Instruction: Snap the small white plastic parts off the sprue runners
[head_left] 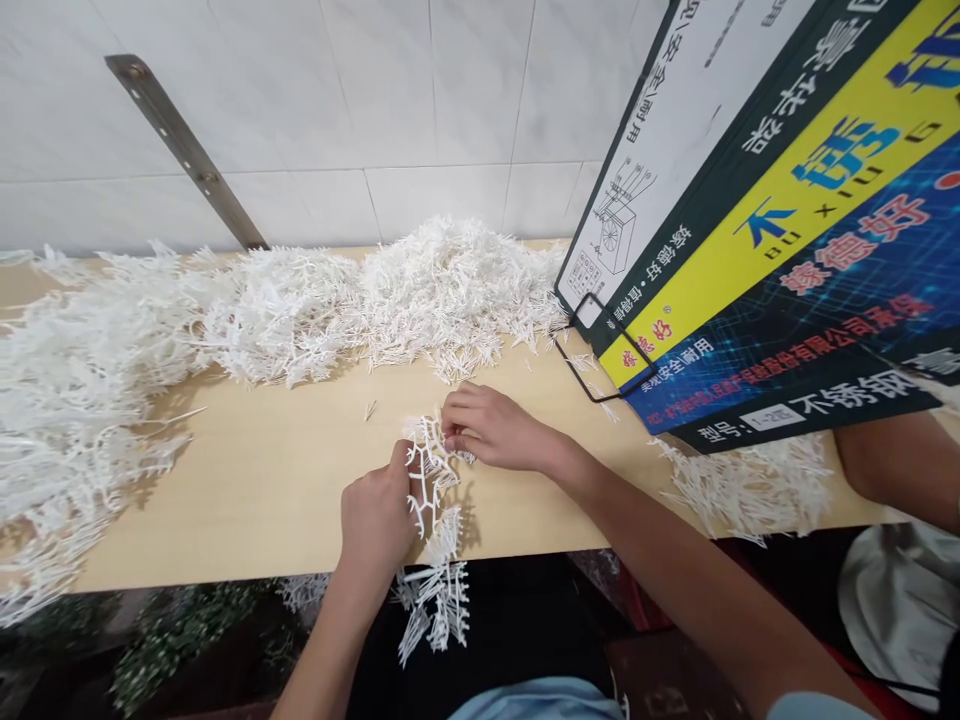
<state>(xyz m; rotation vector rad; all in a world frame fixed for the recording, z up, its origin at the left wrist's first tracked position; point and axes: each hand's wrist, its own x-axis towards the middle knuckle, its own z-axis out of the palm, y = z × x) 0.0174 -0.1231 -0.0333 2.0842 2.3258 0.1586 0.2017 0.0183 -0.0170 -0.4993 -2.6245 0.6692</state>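
A white lattice (pixel 425 480) is held up at the near part of the worktop (pixel 247 480), between the two hands. The left hand (pixel 377 505) is closed on its left side, with the thumb side against the open cells. The fingers of the right hand (pixel 495 425) are drawn together at its upper right edge — whether they are pinched on the lattice itself or on a loose sprig cannot be told. Below it, a white cluster (pixel 444 595) hangs over the near edge; whether the two are joined is unclear.

For good control, the lattice is best gripped by its thicker ribs, close to where the right fingertips work, so that the thin arms are not bent or snapped. Small, short pulls would be safer than one hard tug, and the hanging cluster would be better supported, as its weight could twist the grip.

Along the wall, a pile (pixel 450 280) of fine pieces lies beside a looser heap (pixel 90 380), which reaches round to the left. At the right, a printed box (pixel 795 230) stands by a black wire (pixel 576 375); beyond the box, another person's arm (pixel 892 470) is seen.
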